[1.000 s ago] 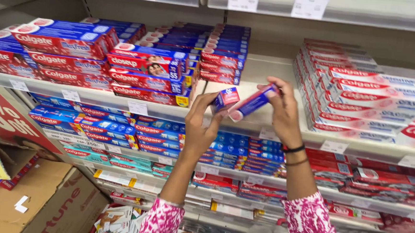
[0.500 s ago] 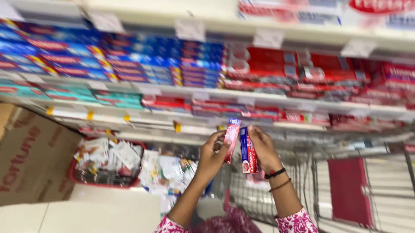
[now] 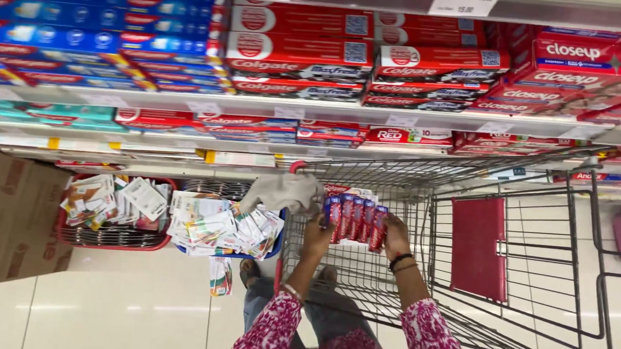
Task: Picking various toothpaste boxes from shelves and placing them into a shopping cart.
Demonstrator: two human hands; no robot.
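My left hand (image 3: 317,237) and my right hand (image 3: 395,234) together hold a row of several small red and blue toothpaste boxes (image 3: 354,219) side by side. I hold them low, over the near corner of a wire shopping trolley (image 3: 534,281). A grey cloth (image 3: 283,191) is draped on the trolley's rim just left of my left hand. My sleeves are pink with a white pattern.
Shelves (image 3: 314,110) of red and blue toothpaste cartons fill the top of the view. Two floor baskets (image 3: 113,236) of small sachets stand at the left, beside a brown cardboard box (image 3: 6,220). One sachet (image 3: 220,277) lies on the pale floor. A red flap (image 3: 478,246) hangs inside the trolley.
My view has tipped down from the shelves to the trolley. My hands have come down from shelf height with the boxes, now held in a row over the trolley.
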